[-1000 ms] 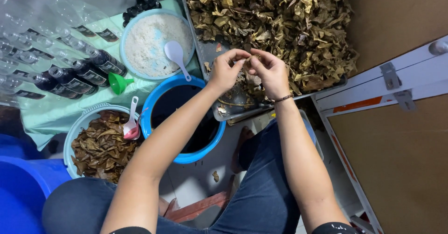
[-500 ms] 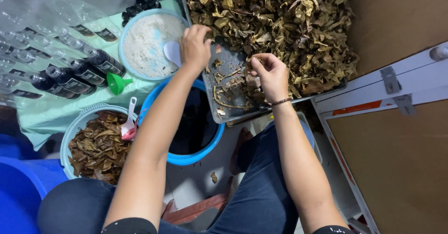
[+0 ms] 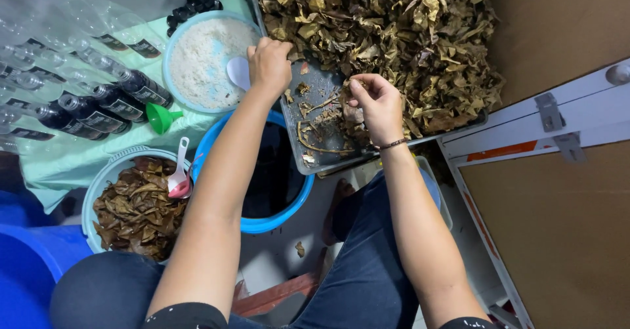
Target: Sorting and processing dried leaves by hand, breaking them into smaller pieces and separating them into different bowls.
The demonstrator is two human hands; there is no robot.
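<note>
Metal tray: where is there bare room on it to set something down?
The metal tray shows bare grey only at its near-left corner, between the left hand and right hand, with a few stems and crumbs. The dried leaves cover the rest. The bowl of white powder borders its left edge.

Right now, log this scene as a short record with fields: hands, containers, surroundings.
left hand: on the white spoon at the rim of the bowl of white powder
right hand: pinching dried bits above the metal tray
tray load: heap of dried brown leaves
below hands: blue bucket, dark inside
left side: basket of brown leaves with a pink scoop; green funnel; dark bottles lying on green cloth
</note>
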